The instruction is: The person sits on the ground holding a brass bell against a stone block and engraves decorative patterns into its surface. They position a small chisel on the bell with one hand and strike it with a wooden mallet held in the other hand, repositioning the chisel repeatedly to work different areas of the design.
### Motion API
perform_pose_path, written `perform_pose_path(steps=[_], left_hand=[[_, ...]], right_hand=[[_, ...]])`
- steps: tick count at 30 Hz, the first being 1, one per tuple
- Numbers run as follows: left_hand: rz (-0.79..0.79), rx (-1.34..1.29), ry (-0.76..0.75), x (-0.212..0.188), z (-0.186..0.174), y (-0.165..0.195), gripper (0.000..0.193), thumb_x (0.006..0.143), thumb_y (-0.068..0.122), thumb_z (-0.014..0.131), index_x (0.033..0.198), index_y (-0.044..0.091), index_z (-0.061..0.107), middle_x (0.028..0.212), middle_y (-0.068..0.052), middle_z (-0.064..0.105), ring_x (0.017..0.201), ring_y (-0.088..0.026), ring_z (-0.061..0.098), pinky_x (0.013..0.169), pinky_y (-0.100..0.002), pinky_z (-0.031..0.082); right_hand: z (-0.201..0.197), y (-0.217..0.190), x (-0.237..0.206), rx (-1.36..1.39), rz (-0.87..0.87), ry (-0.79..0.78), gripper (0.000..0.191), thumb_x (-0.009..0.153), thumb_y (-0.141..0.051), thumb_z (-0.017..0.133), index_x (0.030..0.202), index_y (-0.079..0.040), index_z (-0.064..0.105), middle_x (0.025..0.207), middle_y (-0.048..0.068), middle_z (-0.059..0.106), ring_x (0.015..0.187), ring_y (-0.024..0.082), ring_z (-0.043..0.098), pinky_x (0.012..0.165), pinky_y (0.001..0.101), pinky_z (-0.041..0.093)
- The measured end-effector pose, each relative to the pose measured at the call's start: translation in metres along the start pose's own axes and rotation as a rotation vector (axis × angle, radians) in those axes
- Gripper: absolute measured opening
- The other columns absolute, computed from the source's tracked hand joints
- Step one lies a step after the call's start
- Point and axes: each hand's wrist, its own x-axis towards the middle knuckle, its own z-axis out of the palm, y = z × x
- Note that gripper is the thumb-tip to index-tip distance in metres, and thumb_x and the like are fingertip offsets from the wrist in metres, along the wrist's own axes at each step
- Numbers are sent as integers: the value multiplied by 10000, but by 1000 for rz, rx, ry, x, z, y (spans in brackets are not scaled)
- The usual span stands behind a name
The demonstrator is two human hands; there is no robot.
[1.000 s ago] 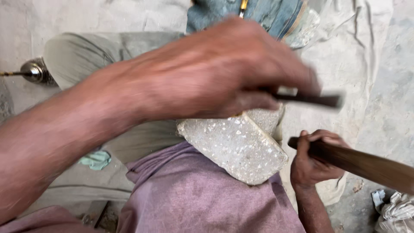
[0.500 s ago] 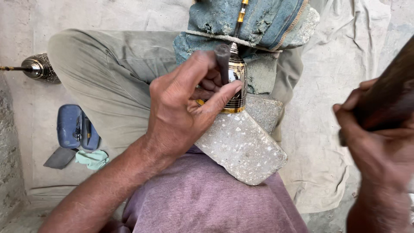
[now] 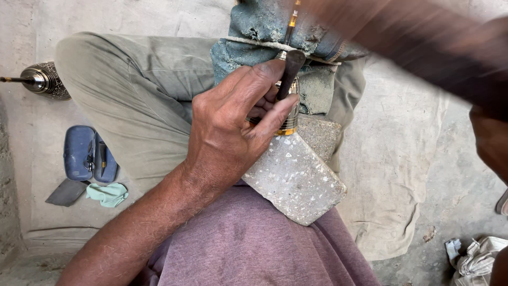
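Across your lap, near the centre of the scene, the speckled stone block lies tilted on the mauve cloth, its far end under the brass-banded metal piece. Your left hand rests on the block's far-left edge, fingers curled tight around a dark punch held upright, its tip against the metal piece. Your right hand sits at the right edge, blurred; it appears wrapped around a dark wooden handle that sweeps across the far right, though the grip itself cannot be told. Left on the floor lie a blue case, a green cloth and a chased metal cup.
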Motion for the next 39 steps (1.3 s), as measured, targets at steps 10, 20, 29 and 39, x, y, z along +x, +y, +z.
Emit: perform_pose_path(steps=[10,20,29,39], left_hand=[[9,-40,137,-2,8,-7,235,1023,134,827,1078,29,624,939,-50,688,831,-98,749,752,-232,646],[-107,-102,222,-10,12,3,242,1007,105,825,1049,10,607,957,-55,684,883,-102,756,801,-239,686],[-79,-51,274,-9,17,4,213,995,126,835,1022,23,649,929,-59,694,838,-105,748,755,-235,669],[-29,-17,197,-7,13,1,219,1011,132,820,1085,6,658,957,-68,702,845,-113,757,727,-235,659]], right_hand=[[-10,0,3,-22,1,0,294,1020,-40,737,1271,5,589,955,116,659,766,172,665,679,316,582],[-11,0,-2,43,23,1,302,1035,-79,730,1286,-5,580,938,117,645,748,177,659,677,327,585],[-7,-14,-5,53,22,-38,311,1048,-114,723,1301,-14,572,922,118,633,732,181,654,674,338,587],[-13,0,9,39,6,-7,323,1062,-153,716,1316,-25,563,906,119,620,713,186,648,671,349,590]])
